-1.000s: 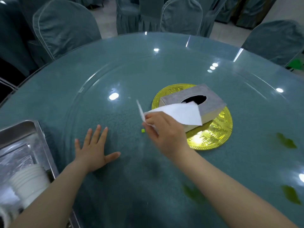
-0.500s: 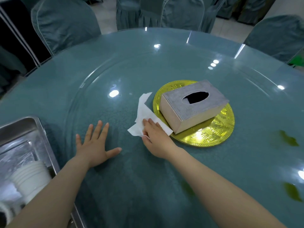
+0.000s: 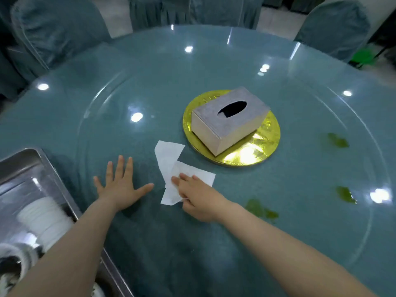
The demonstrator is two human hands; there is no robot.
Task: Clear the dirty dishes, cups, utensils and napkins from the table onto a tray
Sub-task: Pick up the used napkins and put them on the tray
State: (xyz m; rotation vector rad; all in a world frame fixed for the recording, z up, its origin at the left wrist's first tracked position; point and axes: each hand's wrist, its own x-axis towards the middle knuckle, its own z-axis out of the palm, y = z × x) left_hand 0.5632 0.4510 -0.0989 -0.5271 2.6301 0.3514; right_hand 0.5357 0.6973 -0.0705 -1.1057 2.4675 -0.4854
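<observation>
A grey tissue box sits on a gold plate; covered chairs surround the table.

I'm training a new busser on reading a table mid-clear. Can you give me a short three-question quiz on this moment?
1. True or false: the left hand lies flat with its fingers spread on the glass table.
2. What is the right hand pressing on? A) the tissue box B) a white tissue C) the gold plate
3. What does the grey tissue box stand on?

Key
1. True.
2. B: the white tissue lies on the glass beside the plate, under the fingers.
3. The gold plate, with the metal tray off at the left table edge.
</observation>
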